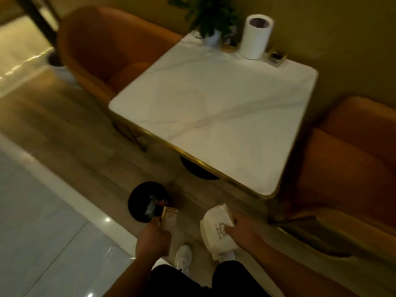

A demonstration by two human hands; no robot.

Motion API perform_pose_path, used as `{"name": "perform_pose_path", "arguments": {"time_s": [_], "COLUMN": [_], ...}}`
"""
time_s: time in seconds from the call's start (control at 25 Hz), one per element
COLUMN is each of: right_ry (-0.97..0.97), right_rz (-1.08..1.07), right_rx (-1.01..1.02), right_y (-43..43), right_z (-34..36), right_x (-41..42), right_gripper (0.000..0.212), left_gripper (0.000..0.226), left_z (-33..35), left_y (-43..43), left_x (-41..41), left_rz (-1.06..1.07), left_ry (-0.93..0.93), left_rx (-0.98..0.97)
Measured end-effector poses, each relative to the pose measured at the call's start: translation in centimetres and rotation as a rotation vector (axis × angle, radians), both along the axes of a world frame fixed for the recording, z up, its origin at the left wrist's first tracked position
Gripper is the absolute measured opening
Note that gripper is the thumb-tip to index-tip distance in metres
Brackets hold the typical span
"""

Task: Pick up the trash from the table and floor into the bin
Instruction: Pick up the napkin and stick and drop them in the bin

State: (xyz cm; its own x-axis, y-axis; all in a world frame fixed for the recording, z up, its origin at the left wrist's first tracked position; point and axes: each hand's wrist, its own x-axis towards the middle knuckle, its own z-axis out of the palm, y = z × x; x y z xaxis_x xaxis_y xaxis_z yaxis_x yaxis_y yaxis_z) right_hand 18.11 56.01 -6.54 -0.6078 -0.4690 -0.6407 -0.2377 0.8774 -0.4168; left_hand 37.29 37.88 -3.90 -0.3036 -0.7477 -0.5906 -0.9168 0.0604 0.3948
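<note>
A round black bin (141, 196) stands on the floor left of the table's near corner, with some trash inside it. My left hand (153, 239) grips a small gold-edged box (169, 217) just beside the bin's right rim. My right hand (244, 229) holds a white paper bag (214, 228) with a printed logo, low over the floor near my feet. The white marble table (214, 108) with a gold rim lies ahead of me.
At the table's far edge stand a potted plant (211, 22), a white paper roll (256, 37) and a small holder (277, 57). Orange seats (102, 52) flank the table on the left and on the right (351, 163). My white shoes (183, 258) are on the floor below.
</note>
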Motion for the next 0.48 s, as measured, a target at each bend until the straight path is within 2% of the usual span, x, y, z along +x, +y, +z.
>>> {"name": "perform_pose_path", "arguments": {"time_s": [0.12,0.24,0.48], "right_ry": [-0.112,-0.148,-0.035], "right_rz": [0.141,0.232,0.41], "right_rx": [-0.033,-0.037,0.041], "right_y": [-3.8,-7.8,-17.0], "right_z": [-0.8,-0.9,-2.0], "right_x": [-1.0,-0.8,1.9], "right_gripper": [0.042,0.044,0.036], "left_gripper": [0.031,0.035,0.036], "left_z": [-0.3,-1.4,-5.0], "left_y": [-0.1,-1.0,-6.4], "left_x": [2.3,4.8,8.5], "left_rz": [0.237,0.371,0.502], "left_ry": [-0.013,0.004,-0.001], "left_rx": [-0.042,-0.049,-0.012]}}
